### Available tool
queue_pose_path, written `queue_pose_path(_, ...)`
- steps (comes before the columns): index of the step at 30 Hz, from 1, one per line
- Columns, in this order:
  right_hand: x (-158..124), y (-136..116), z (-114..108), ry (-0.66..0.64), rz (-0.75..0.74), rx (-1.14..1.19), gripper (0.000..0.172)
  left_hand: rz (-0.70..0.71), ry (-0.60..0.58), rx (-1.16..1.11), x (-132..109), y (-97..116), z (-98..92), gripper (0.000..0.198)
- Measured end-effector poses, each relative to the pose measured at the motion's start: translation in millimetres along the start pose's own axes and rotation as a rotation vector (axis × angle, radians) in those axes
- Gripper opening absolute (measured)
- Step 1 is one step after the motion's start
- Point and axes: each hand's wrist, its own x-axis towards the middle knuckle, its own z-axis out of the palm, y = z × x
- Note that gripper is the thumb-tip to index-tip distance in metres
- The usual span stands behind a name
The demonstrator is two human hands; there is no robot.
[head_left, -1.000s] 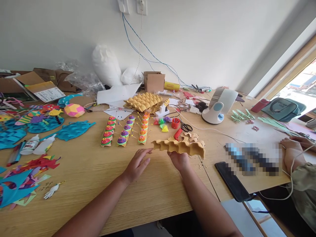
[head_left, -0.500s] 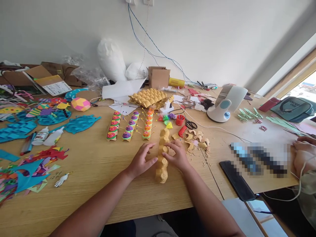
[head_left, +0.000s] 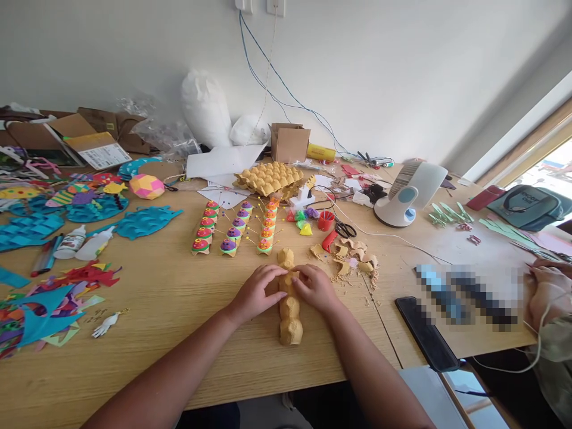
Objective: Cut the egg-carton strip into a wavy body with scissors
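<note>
A long strip of yellow egg carton (head_left: pixel 290 307), with a row of rounded bumps, lies lengthwise on the table in front of me. My left hand (head_left: pixel 258 291) holds it from the left, fingertips and thumb against its side. From the right my right hand (head_left: pixel 316 287) grips the same strip, its curled fingers close to the left fingertips. Just beyond stand three painted egg-carton caterpillars: a red and green one (head_left: pixel 204 229), a purple one (head_left: pixel 236 229) and an orange one (head_left: pixel 267 229), with pins sticking out of the purple and orange ones.
Carton scraps and crumbs (head_left: pixel 353 256), scissors (head_left: pixel 345 229) and a red cup (head_left: pixel 326 221) are to the right. Behind sits an egg tray (head_left: pixel 269 177). A fan (head_left: pixel 404 196), a phone (head_left: pixel 426 333) and another person's hands (head_left: pixel 549 292) are further right. Paper scraps (head_left: pixel 44 316) lie left.
The carton strip has shifted slightly left and nearer to me. My left fingertips, apart from it before, now touch its side. My right hand moved left with it.
</note>
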Motion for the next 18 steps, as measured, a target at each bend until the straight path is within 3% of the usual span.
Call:
queue_pose_path(5, -2.1, -2.5, 1.7, -0.063, 0.161, -0.042, 0.031, -0.065, -0.035, 0.04, -0.9, -4.2, 3.3, 0.048)
queue_pose_path(13, -2.0, 0.1, 5.4, -0.043, 0.187, 0.207, 0.029, -0.075, -0.051, 0.037, -0.1, -8.6, 4.5, 0.043)
queue_pose_path(18, -1.1, 5.3, 8.3, -0.025, 0.172, 0.233, 0.031, -0.05, -0.056, 0.03, 2.4, -5.2, 2.5, 0.038)
